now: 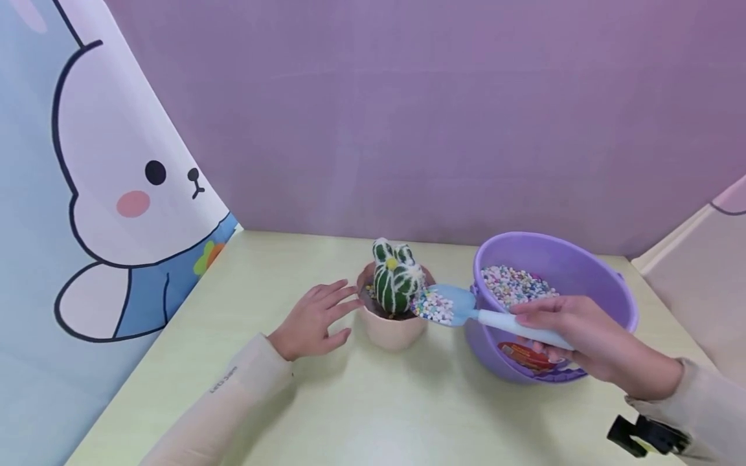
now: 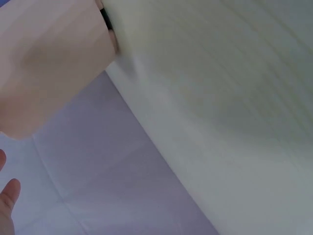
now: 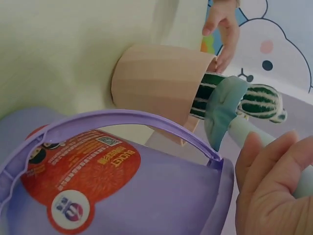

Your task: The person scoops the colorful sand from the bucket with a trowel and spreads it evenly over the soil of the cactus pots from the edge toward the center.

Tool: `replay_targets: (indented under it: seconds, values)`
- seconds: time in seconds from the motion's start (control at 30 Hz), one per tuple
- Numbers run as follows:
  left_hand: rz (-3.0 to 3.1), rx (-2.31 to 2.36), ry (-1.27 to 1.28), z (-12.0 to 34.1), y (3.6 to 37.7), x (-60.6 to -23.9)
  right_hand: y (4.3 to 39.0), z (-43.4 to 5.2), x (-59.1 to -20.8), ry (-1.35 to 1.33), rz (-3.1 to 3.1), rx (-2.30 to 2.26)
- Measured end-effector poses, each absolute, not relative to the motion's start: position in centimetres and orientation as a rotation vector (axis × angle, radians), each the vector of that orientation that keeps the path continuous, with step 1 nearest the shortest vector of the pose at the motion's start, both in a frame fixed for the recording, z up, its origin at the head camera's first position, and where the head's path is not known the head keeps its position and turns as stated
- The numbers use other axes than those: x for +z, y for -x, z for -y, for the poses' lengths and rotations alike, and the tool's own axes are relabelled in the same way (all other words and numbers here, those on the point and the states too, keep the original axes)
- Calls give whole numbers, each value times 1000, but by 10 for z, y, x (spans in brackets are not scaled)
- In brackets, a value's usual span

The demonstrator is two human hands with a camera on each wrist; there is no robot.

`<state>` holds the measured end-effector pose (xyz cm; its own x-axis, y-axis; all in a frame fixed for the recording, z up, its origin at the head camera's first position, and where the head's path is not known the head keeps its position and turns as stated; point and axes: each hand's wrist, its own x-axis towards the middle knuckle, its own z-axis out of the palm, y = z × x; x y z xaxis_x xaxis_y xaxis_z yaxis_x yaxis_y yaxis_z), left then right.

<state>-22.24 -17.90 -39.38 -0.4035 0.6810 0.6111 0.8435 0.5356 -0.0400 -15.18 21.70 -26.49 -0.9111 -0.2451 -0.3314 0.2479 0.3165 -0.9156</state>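
My right hand (image 1: 574, 330) grips the pale handle of a light blue toy shovel (image 1: 460, 304), whose scoop carries small multicoloured pebbles (image 1: 434, 307). The scoop reaches over the right rim of a peach flowerpot (image 1: 392, 331). In the pot stands a green cactus (image 1: 393, 285) with white stripes and a yellow dot. On the pot's left side, my left hand (image 1: 311, 320) has its fingers extended, fingertips right at the rim. The right wrist view shows the scoop's underside (image 3: 225, 105) in front of the cactus (image 3: 260, 102). Only fingertips (image 2: 11, 191) of the left hand show in the left wrist view.
A purple bucket (image 1: 495, 353) with more pebbles (image 1: 515, 285) stands right of the pot, under my right forearm. Its handle (image 3: 122, 117) hangs down over a red label (image 3: 80, 166). A purple backdrop (image 1: 373, 116) rises behind the table (image 1: 373, 414), and a rabbit-print cloth (image 1: 111, 213) hangs at left.
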Motion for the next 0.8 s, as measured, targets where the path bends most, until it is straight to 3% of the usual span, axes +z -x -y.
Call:
replay_targets:
  seconds: [0.47, 0.8]
  values:
    - [1991, -326, 1252, 167, 210, -395, 163, -189, -251, 7, -2188, -1577]
    - [2276, -545, 1135, 193, 225, -399, 169, -175, -238, 37, -2169, -1582]
